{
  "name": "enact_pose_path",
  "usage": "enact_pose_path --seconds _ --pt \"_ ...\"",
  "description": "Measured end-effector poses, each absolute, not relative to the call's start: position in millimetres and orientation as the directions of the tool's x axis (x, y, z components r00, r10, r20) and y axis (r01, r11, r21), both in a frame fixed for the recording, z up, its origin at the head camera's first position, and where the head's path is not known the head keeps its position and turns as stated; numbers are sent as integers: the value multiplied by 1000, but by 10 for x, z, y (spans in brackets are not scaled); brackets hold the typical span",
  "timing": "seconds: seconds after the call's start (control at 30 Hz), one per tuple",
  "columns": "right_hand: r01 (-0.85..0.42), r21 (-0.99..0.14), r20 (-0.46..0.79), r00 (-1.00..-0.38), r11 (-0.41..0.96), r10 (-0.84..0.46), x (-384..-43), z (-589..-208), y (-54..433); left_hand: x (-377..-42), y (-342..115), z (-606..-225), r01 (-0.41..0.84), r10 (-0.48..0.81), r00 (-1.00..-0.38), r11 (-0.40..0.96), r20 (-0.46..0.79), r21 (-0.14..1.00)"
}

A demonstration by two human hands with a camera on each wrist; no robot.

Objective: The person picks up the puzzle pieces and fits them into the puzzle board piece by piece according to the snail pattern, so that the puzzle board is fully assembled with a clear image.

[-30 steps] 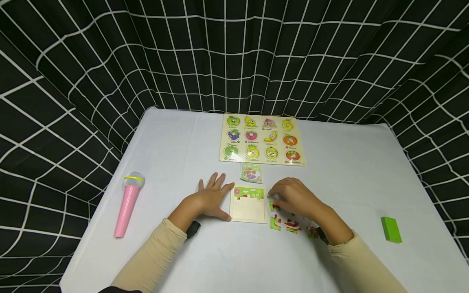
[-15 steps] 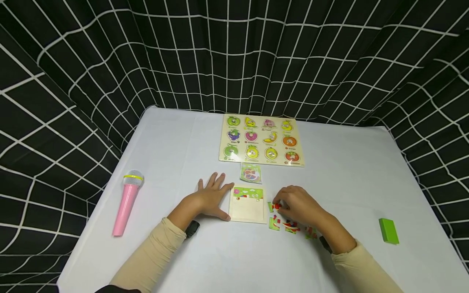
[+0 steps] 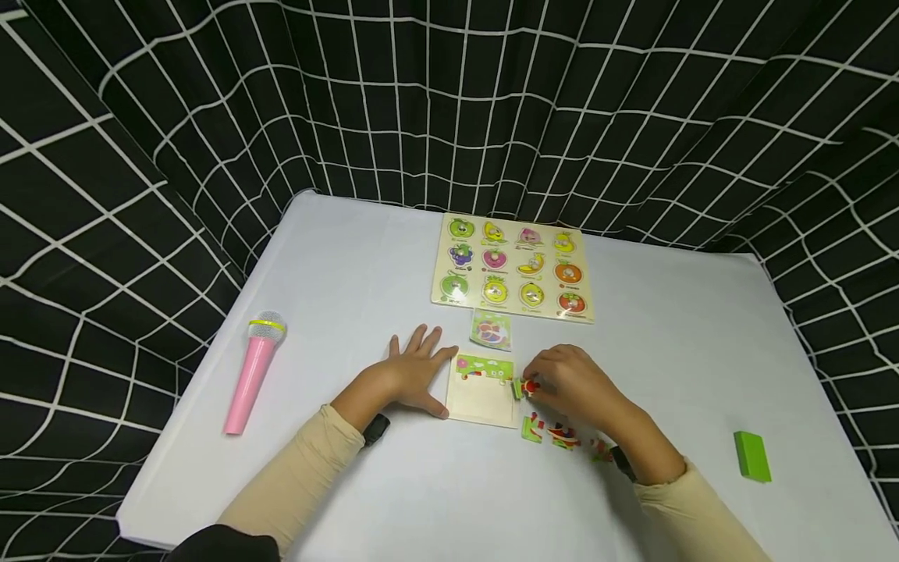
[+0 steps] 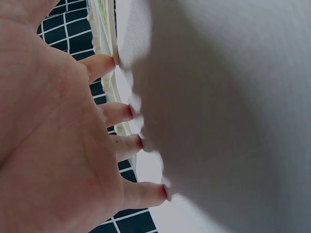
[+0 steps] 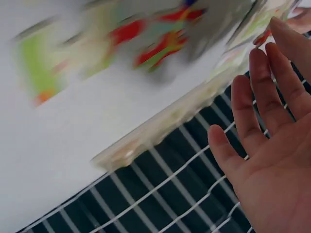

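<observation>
A square wooden jigsaw tray lies mid-table, with fitted green sky-and-flower pieces along its top. My left hand rests at the tray's left edge, fingers spread, thumb and index finger touching the frame. In the left wrist view its fingertips press on the cloth. My right hand pinches a green-and-red jigsaw piece at the tray's right edge. Below that hand lie loose jigsaw pieces, several of them, blurred in the right wrist view.
Above the tray lies a small picture card, then a wooden fruit peg board. A pink toy microphone is at the left, a green block at the far right. A black grid-patterned curtain stands behind the table.
My right hand has come down to the green-and-red piece, taken it and brought it left to the tray's edge. The left hand keeps its place; the head view has shifted slightly.
</observation>
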State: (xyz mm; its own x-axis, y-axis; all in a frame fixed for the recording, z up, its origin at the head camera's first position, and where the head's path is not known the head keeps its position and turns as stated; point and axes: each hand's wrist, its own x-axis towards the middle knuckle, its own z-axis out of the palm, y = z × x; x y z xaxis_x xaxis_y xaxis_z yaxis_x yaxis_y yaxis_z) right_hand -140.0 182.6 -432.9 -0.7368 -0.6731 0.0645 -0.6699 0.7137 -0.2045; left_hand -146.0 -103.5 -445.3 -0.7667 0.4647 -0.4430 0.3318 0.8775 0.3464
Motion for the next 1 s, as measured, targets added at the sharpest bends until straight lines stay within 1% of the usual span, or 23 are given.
enact_pose_path --seconds 0.23,0.33,0.5,0.7,1.0 --pt "-727 -205 80 -679 655 -729 -1395 -4324 1399 -1477 -1019 -4433 346 462 -764 882 -450 319" --pt "-741 -187 80 -666 645 -742 -1397 -4359 1255 -1478 -1020 -4435 355 466 -762 882 -450 311" --pt "-736 -147 96 -676 661 -731 -1395 -4414 1104 -1474 -1025 -4435 357 465 -761 882 -452 307" --pt "-723 -128 90 -690 679 -718 -1387 -4438 1036 -1476 -1019 -4416 355 461 -763 884 -452 304" --pt "-731 -84 83 -682 677 -727 -1367 -4462 1022 -1478 -1021 -4457 366 467 -761 882 -450 296"
